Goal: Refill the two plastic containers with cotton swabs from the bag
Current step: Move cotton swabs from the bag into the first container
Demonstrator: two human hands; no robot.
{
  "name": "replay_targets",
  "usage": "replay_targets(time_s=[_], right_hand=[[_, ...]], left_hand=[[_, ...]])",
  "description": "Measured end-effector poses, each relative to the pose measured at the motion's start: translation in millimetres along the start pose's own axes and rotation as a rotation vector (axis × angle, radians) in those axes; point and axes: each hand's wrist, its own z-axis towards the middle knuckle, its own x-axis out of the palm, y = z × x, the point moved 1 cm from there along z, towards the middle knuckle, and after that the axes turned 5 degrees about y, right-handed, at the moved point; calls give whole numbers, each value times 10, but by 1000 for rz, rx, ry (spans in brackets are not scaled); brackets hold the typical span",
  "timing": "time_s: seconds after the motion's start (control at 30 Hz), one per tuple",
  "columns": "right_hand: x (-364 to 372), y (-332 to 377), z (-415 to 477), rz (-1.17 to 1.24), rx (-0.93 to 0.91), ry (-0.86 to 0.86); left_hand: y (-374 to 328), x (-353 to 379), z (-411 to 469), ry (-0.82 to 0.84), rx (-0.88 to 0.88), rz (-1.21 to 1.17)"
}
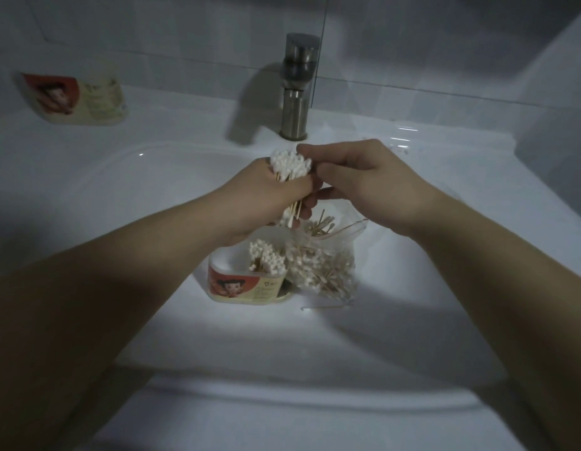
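We see the left hand [266, 196] clenched round a bundle of swabs [290, 164], above the sink [282, 346] basin. The right hand [364, 177] pinches the bundle's far tips, probably; the view is dim. The open container [243, 284] stands in the basin below, part filled, with the bag [325, 265] touching its right side.

Risk: a loose grip while squaring the bundle would spill swabs into the basin. One loose swab [325, 307] lies just near of the bag. The bundle may also splay wider than the container mouth.

The second container [77, 96] sits far left on the counter, well apart. The faucet [297, 89] is far centre, just beyond the hands.
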Motion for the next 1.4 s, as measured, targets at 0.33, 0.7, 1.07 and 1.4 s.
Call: replay_targets(time_s=[0.33, 0.7, 1.07, 1.4], right_hand=[[66, 12, -57, -727, 38, 235], [145, 5, -54, -799, 191, 338], [209, -12, -60, -869, 222, 450], [196, -1, -50, -997, 81, 373]], left_hand=[[4, -92, 58, -218, -24, 31], [20, 28, -9, -29, -4, 196], [71, 45, -11, 30, -9, 248], [75, 45, -3, 18, -13, 238]])
